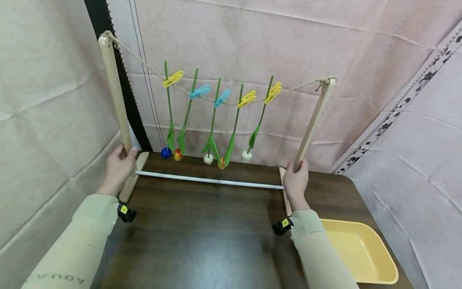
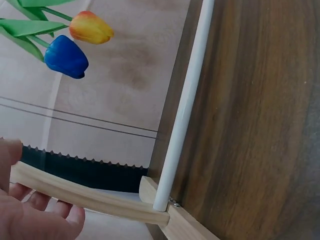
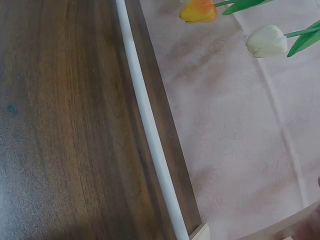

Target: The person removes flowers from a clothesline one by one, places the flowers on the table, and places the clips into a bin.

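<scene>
A wooden stand has two upright posts joined low down by a white rod (image 1: 209, 180). My left hand (image 1: 120, 166) grips the left post (image 1: 114, 84) near its foot, fingers curled round the wood in the left wrist view. Low on the right post (image 1: 315, 116), my right hand (image 1: 296, 182) holds on. A rope (image 1: 303, 84) sags between the post tops. Yellow clothespins (image 1: 247, 99) and blue clothespins (image 1: 200, 92) clip several artificial tulips to it, heads down: a blue tulip (image 2: 66, 56), orange-yellow tulips (image 2: 91, 27) and white tulips (image 3: 267, 41).
The stand's wooden feet (image 1: 130, 182) rest on a dark wooden table (image 1: 202, 233). A yellow plastic basin (image 1: 361, 226) sits at the table's right, beside my right forearm. Pale pink cloth (image 1: 252, 40) hangs behind the stand and at the sides.
</scene>
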`<state>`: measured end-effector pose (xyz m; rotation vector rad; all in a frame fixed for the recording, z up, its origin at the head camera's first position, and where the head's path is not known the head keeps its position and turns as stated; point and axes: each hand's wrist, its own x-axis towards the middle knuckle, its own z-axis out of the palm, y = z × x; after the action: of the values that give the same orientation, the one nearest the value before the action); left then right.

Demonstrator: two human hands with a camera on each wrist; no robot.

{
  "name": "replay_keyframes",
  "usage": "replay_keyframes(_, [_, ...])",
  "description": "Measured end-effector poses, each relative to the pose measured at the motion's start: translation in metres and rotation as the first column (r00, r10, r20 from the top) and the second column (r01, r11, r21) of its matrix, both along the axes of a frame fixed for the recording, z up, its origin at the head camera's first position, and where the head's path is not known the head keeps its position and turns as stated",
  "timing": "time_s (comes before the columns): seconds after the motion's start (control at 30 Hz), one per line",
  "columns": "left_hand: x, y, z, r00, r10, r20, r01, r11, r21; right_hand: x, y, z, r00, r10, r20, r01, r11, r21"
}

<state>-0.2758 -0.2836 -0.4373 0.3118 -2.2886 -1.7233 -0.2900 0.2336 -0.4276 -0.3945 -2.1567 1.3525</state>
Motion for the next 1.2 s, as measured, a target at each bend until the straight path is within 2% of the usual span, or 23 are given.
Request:
replay_keyframes(0.1, [-0.002,-0.002,0.000,0.999,0.034,-0.004,-0.034,0.999,-0.024,-0.001,0.002,0.000,1.000,-0.009,-0.008,0.009,1.000,0.013])
replay_keyframes(0.33, [-0.004,-0.004,-0.001,0.999,0.047,0.000,-0.047,0.999,-0.022,-0.001,0.007,0.001,1.000,0.022,-0.011,-0.022,1.000,0.008])
replay_keyframes(0.67, [-0.006,-0.008,-0.001,1.000,0.022,0.021,-0.021,0.999,-0.024,0.002,0.006,0.007,0.998,0.055,0.007,-0.055,0.998,-0.009])
replay_keyframes(0.93, [-0.007,-0.013,0.004,1.000,-0.005,0.027,0.005,1.000,-0.029,0.004,0.004,0.010,0.998,0.065,0.017,-0.064,0.996,-0.061])
replay_keyframes(1.2, [-0.006,-0.019,0.008,1.000,0.020,0.000,-0.020,0.996,-0.091,0.010,0.000,0.013,0.998,0.065,-0.005,-0.065,0.996,-0.067])
